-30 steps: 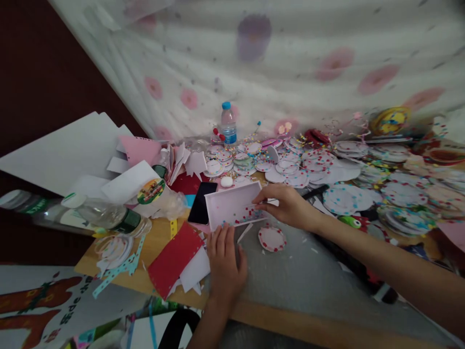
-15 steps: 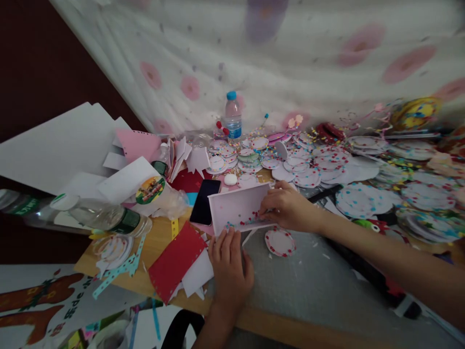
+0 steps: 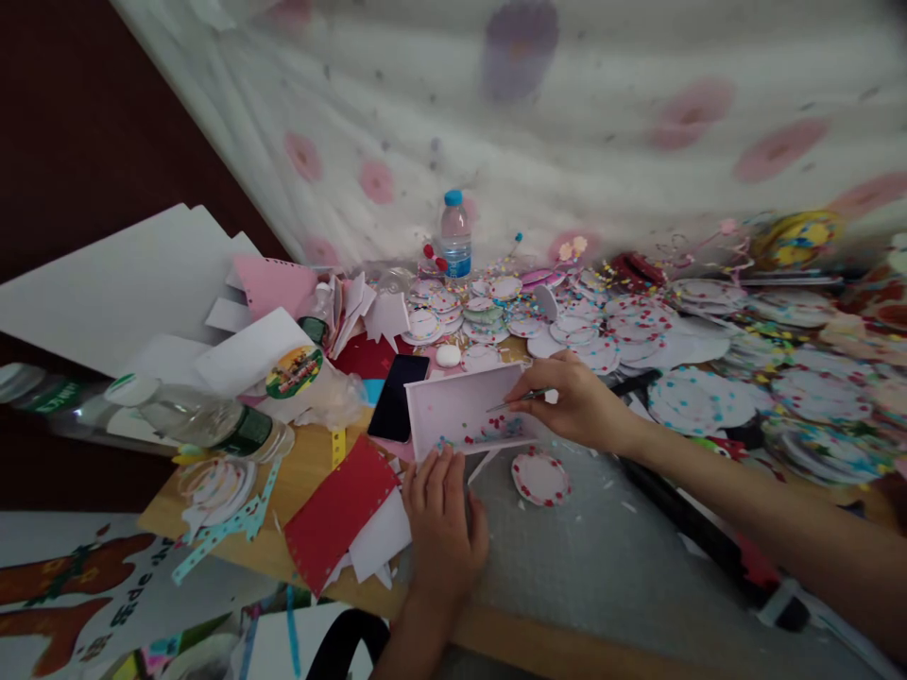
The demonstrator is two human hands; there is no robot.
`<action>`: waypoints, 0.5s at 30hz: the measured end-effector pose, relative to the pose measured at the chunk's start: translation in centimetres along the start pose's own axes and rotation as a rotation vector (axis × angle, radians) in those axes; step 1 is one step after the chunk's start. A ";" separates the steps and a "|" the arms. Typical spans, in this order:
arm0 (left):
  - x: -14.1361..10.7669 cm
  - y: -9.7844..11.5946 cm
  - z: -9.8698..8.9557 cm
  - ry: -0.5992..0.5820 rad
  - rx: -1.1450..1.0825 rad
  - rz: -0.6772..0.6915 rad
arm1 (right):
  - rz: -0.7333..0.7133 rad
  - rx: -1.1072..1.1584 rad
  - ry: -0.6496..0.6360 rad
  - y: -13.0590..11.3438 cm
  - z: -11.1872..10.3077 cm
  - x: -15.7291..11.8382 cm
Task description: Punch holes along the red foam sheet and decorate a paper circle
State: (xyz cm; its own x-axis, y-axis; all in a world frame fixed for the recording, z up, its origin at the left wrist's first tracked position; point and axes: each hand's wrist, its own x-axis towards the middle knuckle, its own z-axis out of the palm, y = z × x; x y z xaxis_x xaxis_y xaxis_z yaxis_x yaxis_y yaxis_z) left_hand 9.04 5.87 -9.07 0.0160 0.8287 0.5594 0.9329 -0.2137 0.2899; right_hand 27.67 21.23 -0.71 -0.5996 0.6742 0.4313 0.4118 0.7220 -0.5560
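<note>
A shallow white box (image 3: 453, 401) lies in front of me, with small red and blue beads (image 3: 488, 430) scattered along its near side. My right hand (image 3: 567, 397) pinches thin metal tweezers (image 3: 521, 400), their tip over the inside of the box. At the box's near left edge rests my left hand (image 3: 445, 505), its fingers stretched out and its fingertips touching the rim. A white paper disc edged with red dots (image 3: 540, 477) lies just to the right, on the grey mat (image 3: 567, 567).
Behind the box are piles of decorated discs (image 3: 641, 321) and a water bottle (image 3: 454, 236). A phone (image 3: 399, 397), red card (image 3: 342, 515) and larger bottles (image 3: 191, 416) lie to the left. A long black tool (image 3: 694, 519) lies under my right forearm.
My right hand has lifted slightly from the box's interior, and the tweezers now show in its fingers. The left hand stays at the rim; the view has shifted a little.
</note>
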 end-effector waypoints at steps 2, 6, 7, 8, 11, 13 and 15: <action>0.1 -0.1 0.0 0.001 -0.006 -0.001 | 0.041 0.058 0.070 -0.3 -0.4 0.0; 0.9 -0.4 -0.2 -0.012 -0.032 -0.014 | 0.146 0.156 0.163 -1.4 -1.6 -0.6; 1.3 -0.3 -0.5 -0.004 -0.050 -0.026 | 0.175 0.178 0.177 -1.8 -2.0 -0.9; 1.7 -0.2 -0.9 0.015 -0.079 -0.040 | 0.201 0.193 0.192 -2.3 -2.4 -1.4; 3.2 1.1 -2.5 0.081 -0.229 -0.090 | 0.234 0.209 0.240 -4.0 -3.6 -3.1; 4.1 2.5 -3.9 0.061 -0.357 -0.113 | 0.224 0.215 0.266 -5.2 -4.2 -4.5; 5.0 4.2 -5.1 -0.006 -0.495 -0.118 | 0.208 0.228 0.293 -6.3 -4.5 -5.8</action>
State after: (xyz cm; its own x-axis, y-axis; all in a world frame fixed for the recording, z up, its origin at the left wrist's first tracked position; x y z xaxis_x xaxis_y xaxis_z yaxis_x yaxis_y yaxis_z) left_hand 11.18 6.47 -1.16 -0.0758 0.8649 0.4962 0.6460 -0.3364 0.6852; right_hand 31.69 13.48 3.50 -0.2859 0.8411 0.4591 0.3209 0.5354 -0.7812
